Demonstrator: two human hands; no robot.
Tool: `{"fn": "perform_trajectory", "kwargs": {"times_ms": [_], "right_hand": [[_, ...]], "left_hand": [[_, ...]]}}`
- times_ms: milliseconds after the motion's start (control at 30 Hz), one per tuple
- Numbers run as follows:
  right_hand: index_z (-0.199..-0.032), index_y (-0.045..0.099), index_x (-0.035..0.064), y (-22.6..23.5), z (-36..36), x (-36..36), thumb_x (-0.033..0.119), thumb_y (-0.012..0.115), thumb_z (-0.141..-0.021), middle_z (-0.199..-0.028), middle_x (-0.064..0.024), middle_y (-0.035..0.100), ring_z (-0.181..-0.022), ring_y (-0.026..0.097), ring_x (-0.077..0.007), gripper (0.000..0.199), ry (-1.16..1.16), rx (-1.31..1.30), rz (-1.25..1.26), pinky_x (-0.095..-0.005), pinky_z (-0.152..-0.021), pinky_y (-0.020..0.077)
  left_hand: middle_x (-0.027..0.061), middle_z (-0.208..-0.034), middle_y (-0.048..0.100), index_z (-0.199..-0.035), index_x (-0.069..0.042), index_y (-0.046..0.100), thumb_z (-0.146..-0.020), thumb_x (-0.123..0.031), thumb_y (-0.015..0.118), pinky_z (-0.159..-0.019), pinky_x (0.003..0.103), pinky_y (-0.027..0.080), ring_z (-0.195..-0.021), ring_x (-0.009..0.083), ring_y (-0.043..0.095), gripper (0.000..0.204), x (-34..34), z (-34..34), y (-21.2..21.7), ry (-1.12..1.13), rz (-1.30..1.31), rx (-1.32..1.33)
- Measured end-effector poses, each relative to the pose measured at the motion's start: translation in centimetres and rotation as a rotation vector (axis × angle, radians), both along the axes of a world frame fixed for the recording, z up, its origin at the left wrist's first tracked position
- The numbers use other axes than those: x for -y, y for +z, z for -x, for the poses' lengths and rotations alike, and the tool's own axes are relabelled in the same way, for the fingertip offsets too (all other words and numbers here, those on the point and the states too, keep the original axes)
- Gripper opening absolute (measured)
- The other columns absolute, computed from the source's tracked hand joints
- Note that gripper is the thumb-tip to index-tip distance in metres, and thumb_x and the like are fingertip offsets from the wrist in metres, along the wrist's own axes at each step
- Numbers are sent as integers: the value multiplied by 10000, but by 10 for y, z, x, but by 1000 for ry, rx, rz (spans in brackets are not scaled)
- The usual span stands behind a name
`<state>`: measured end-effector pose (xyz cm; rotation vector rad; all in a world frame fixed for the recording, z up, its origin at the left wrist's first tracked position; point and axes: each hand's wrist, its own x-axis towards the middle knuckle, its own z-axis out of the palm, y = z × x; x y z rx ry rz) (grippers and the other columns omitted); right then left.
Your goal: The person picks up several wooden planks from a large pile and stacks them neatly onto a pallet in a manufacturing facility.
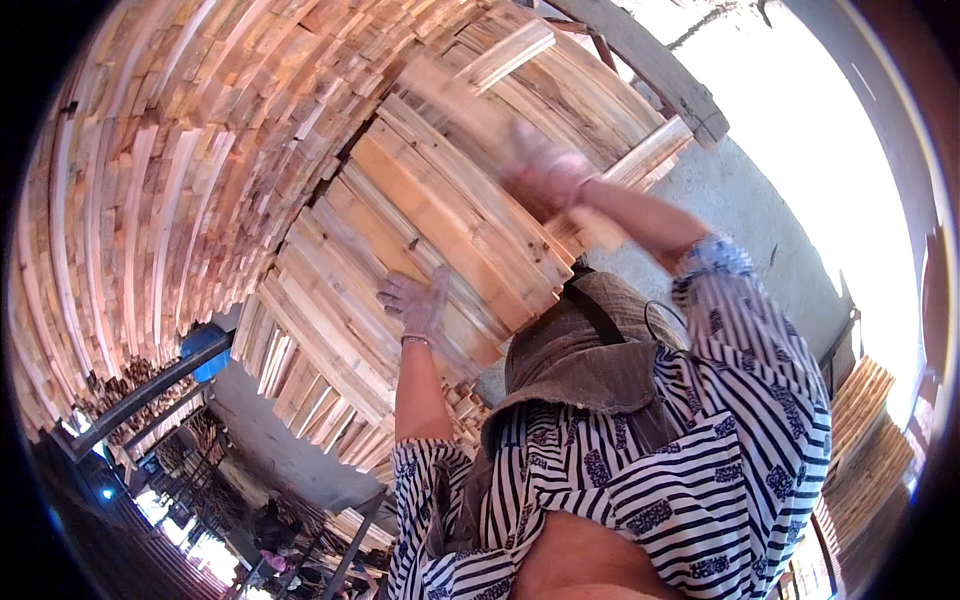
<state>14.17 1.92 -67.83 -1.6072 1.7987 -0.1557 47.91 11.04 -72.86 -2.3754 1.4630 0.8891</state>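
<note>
My left hand (415,303), in a pale glove, lies with its fingers spread on a layer of wooden planks (400,225). The planks are light brown, lie side by side and show a few dark knots. My right hand (553,168), also gloved, is farther off to the right and smeared by motion. It appears closed around a wooden plank (445,95), which is blurred too and slants across the layer. Its fingers are hard to make out. Beyond that hand, a short crosswise piece of wood (508,55) lies over more planks.
A tall stack of wood strips (150,170) rises along the left side. A grey beam (660,65) stands at the far right of the planks. Dark metal bars (150,395) and a blue object (205,352) are at the lower left. More stacked wood (865,460) stands at the right.
</note>
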Motion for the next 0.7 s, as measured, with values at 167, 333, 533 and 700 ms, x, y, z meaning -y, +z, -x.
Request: {"fn": "perform_trajectory", "kwargs": {"times_ms": [167,333,533,700], "right_hand": [[-1591,145,116,-38,-49,3,519,461,-979,-1440,-274,469,-1311,512,-411,797,-108,149,-81,-497,-1063,439],[-1533,260,70,-21,-36,5,512,497,-966,-1391,-287,508,-1244,559,-426,757,-107,106,-41,-509,-990,484],[-1500,314,32,-34,-6,12,389,569,-949,-1401,-280,508,-1254,551,-429,705,-149,225,-67,-499,-998,489],[-1529,291,43,-26,-48,1,395,619,-931,-1453,-285,445,-1338,466,-439,768,-77,257,-87,-491,-1087,410]], "left_hand": [[365,-1606,-42,-1547,89,-11,-770,-766,614,-1210,581,33,-1505,504,-35,1313,6,-6,11,-33,27,-71],[352,-1611,42,-1548,96,56,-759,-748,646,-1218,541,111,-1519,465,27,1297,8,72,22,-252,238,-150],[338,-1597,158,-1541,102,119,-775,-659,672,-1210,549,156,-1505,466,136,1213,-2,103,-12,-196,229,62],[297,-1549,297,-1542,73,159,-813,-491,726,-1189,472,263,-1456,407,295,1082,-25,56,-71,-237,420,241]]}}
